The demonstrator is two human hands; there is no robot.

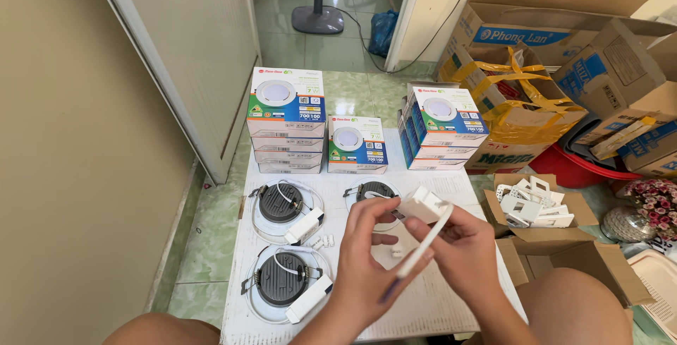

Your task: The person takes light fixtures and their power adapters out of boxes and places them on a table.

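Left hand: the left hand (367, 260) is raised over the near middle of the white board (458, 183), fingers curled, thumb and fingertips pinching the white driver box (422, 205) at its left side.
Right hand: the right hand (462, 250) is closed around the round white downlight (423, 243), held on edge so only its thin rim shows; the forefinger lies along the rim's upper side.
Held assembly: the driver box sits just above the downlight's rim, between the two hands – both held clear of the board.
Board, left: two downlights lie face down, dark finned backs up, one far (281, 202) and one near (282, 279), each with a white wire loop and a white driver box beside it.
Board, middle: a third face-down downlight (375, 191) lies just beyond the hands, partly hidden by them.
Board, between: small white connector pieces (323, 242) lie loose between the two left units.
Far edge: a stack of printed retail boxes (286, 123) stands at far left, a single box (357, 145) in the middle, a second stack (441, 130) to its right.
Right of board: an open carton of white brackets (536, 204) rests on the floor – larger cardboard cartons (564, 56) are piled beyond it.
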